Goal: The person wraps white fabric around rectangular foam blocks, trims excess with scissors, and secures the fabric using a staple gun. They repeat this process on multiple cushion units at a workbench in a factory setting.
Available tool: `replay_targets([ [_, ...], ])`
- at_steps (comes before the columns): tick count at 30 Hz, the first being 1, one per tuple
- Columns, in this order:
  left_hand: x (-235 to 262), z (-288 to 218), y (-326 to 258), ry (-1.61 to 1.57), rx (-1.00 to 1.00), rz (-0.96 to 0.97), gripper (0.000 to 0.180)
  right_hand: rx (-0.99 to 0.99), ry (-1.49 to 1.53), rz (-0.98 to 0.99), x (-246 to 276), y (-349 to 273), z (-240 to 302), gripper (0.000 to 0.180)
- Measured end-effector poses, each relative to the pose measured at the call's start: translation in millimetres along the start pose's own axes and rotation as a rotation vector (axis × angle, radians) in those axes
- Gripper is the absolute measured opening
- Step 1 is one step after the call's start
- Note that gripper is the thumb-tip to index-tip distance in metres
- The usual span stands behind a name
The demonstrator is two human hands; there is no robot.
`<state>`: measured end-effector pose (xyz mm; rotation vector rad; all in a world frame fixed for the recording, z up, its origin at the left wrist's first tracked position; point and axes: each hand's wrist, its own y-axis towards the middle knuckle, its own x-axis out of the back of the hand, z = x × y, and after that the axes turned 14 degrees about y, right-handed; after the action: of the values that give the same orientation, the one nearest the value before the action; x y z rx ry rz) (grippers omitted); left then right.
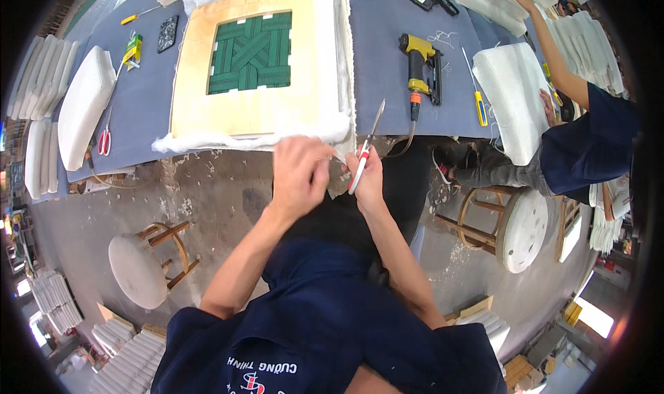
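A square wooden seat panel (190,110) lies on the table in front of me, with green woven webbing (250,53) across its opening. White padding (263,139) shows along its near edge, and off-white fabric (345,62) runs down its right side to the near corner. My right hand (369,183) grips scissors (364,160) with red-and-white handles, blades pointing up and away beside that corner. My left hand (301,174), slightly blurred, is at the near edge with fingers curled together; what they pinch, if anything, I cannot make out.
Right of the panel lie a yellow-black staple gun (417,62) with a hose and a yellow-handled screwdriver (481,107). Left are a phone (167,34), red-handled scissors (104,142) and a white cushion (86,110). A co-worker (588,138) handles another cushion (508,90). Stools (138,271) stand behind.
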<state>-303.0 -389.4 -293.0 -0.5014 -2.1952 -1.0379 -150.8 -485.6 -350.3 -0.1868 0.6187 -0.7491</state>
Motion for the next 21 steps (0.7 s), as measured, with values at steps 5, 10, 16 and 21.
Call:
replay_targets([
  [5,-18,-1,-39,0.292,0.139,0.153,0.048,-0.008,0.003,0.034,2,3,2,0.014],
  [10,-43,12,-51,0.433,0.222,0.150,0.054,-0.101,-0.145,0.085,4,-10,27,0.011],
  [16,-49,25,-33,0.436,0.175,0.071,0.037,-0.147,-0.647,0.150,15,-65,72,0.027],
  [21,-43,28,-39,0.293,0.123,0.046,0.024,-0.179,-0.996,0.252,15,-90,95,0.040],
])
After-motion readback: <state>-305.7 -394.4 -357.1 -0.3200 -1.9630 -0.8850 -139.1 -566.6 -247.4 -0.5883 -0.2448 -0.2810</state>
